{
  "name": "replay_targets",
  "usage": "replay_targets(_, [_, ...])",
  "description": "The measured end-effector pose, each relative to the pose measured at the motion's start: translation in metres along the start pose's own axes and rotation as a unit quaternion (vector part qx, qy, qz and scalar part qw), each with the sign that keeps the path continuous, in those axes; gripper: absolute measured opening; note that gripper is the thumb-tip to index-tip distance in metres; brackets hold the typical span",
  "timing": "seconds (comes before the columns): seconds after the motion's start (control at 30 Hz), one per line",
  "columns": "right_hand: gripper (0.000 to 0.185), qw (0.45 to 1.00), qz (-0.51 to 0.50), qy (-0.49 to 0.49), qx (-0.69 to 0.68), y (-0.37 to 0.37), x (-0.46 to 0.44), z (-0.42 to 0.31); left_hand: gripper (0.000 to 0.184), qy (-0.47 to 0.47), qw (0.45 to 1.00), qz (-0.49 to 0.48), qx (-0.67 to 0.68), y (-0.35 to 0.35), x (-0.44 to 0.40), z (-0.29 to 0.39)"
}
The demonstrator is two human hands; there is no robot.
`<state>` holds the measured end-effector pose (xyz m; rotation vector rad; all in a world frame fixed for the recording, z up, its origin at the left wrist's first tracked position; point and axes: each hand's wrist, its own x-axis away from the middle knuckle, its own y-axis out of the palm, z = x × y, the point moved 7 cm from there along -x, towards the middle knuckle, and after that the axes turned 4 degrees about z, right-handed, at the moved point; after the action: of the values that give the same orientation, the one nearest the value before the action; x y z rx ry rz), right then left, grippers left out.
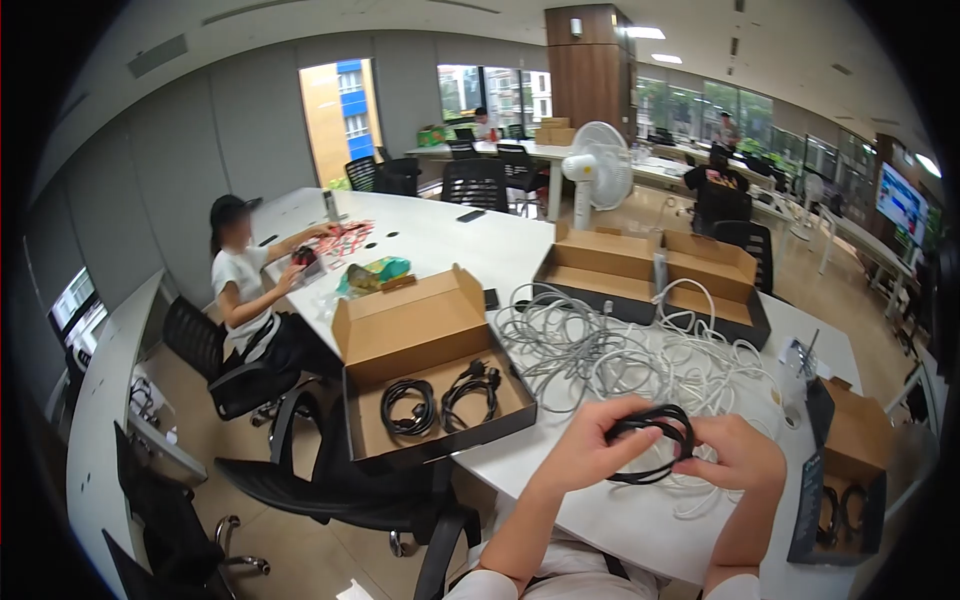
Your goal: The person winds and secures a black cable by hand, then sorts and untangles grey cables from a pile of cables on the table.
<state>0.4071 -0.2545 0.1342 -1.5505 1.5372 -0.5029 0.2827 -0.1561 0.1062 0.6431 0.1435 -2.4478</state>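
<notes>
From where I stand: black coil (678, 422) held above the worktop (540, 490), just inside its near edge. Left hand (592, 447) has fingers curled and thumb pressed down, gripping the coil's left side. Right hand (742, 452) has fingers bent in, nearly closed, gripping its right side. Loose cables (570, 350), grey and white, lie tangled beyond the hands. Open box (500, 410) at the left edge contains two black coils (472, 412); another box (800, 520) stands near the right edge.
</notes>
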Motion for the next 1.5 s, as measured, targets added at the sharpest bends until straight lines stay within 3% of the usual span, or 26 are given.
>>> replay_targets(0.17, [0.036,0.998,-0.05,-0.023,-0.014,0.004,0.001,-0.008,0.022,0.017,1.0,-0.018,0.0,0.0,0.005,0.003])
replay_targets(0.47, [0.051,0.998,-0.003,-0.048,-0.045,-0.006,0.003,-0.019,0.031,-0.001,0.997,-0.077,-0.008,0.004,0.006,0.007])
replay_targets(0.63, [0.044,0.998,0.033,-0.034,-0.036,-0.01,0.005,-0.016,0.051,-0.004,0.992,-0.127,-0.025,0.02,0.003,0.005])
replay_targets(0.67, [0.043,0.999,0.034,-0.036,-0.023,-0.009,0.005,-0.015,0.059,0.077,0.988,-0.134,-0.025,0.027,0.003,-0.005])
replay_targets(0.73, [0.041,0.999,0.036,-0.036,0.001,-0.007,0.007,-0.008,0.065,0.11,0.974,-0.165,-0.111,0.038,0.009,-0.004])
replay_targets(0.77, [0.038,0.999,0.039,-0.033,-0.006,-0.005,0.008,-0.007,0.071,0.081,0.966,-0.201,-0.141,0.043,0.013,-0.003])
replay_targets(0.9, [0.037,0.998,0.047,-0.041,-0.032,-0.003,0.006,-0.015,0.081,0.044,0.97,-0.197,-0.134,0.045,0.021,0.0])
replay_targets(0.97, [0.04,0.995,0.035,-0.093,-0.019,0.0,0.009,-0.024,0.082,0.047,0.98,-0.181,-0.073,0.041,0.024,0.006])
replay_targets(1.07, [0.047,0.995,-0.027,-0.04,-0.086,0.011,0.012,-0.021,0.083,0.014,0.985,-0.175,-0.004,0.024,0.028,0.022])
replay_targets(1.13, [0.042,0.994,-0.03,-0.058,-0.092,0.014,0.01,-0.02,0.081,-0.008,0.984,-0.18,0.012,0.011,0.029,0.023])
replay_targets(1.17, [0.039,0.993,-0.029,-0.067,-0.094,0.015,0.01,-0.018,0.078,0.01,0.982,-0.16,0.099,0.006,0.03,0.028])
replay_targets(1.33, [0.037,0.993,-0.064,-0.096,0.0,0.011,0.009,-0.01,0.069,0.023,0.984,-0.166,0.062,-0.01,0.025,0.024])
replay_targets(1.5, [0.053,0.991,-0.135,0.011,-0.025,0.013,0.022,-0.015,0.063,0.075,0.978,-0.19,0.044,0.001,0.019,0.015])
